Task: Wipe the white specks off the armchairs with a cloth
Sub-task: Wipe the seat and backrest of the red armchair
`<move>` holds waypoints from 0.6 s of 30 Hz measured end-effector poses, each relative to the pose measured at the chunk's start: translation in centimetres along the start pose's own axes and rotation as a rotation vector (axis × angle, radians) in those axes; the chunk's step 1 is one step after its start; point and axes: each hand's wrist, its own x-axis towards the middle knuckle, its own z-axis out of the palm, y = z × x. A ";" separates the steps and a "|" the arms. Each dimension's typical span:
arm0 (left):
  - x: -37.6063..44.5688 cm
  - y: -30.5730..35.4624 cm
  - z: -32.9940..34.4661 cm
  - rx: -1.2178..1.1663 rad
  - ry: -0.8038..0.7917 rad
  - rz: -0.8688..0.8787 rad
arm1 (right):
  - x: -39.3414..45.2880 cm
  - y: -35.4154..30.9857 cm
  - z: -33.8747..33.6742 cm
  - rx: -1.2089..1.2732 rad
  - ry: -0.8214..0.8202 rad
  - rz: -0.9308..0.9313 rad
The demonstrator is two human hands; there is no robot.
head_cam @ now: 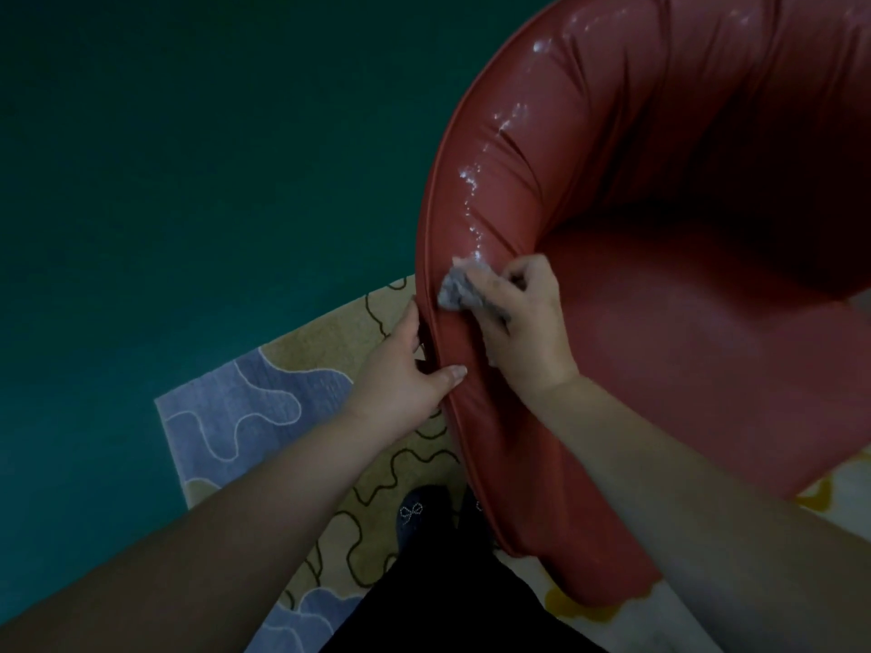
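Our right hand (523, 322) grips the grey cloth (459, 292) against the red armchair (660, 322), just below white specks (471, 181). Our left hand (405, 369) pinches the chair's edge.

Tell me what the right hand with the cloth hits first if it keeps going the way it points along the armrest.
Most likely the white specks: the right hand presses the cloth on the armchair rim, and the trail starts just beyond the cloth's edge.

The room is dim — a dark teal floor (165, 157) fills the left and far side. A rug (301, 369) lies near, beige with dark squiggly lines and pale blue patches outlined in white.
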 end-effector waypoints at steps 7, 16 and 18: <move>0.6 0.3 -0.3 0.098 0.049 0.054 | -2.9 0.6 -0.3 0.070 0.043 -0.003; 4.0 1.6 -1.8 0.014 0.083 0.005 | 0.1 0.8 0.5 -0.041 0.097 -0.001; 5.3 2.1 -2.9 0.016 0.102 0.018 | -1.4 0.6 0.3 -0.024 0.073 -0.009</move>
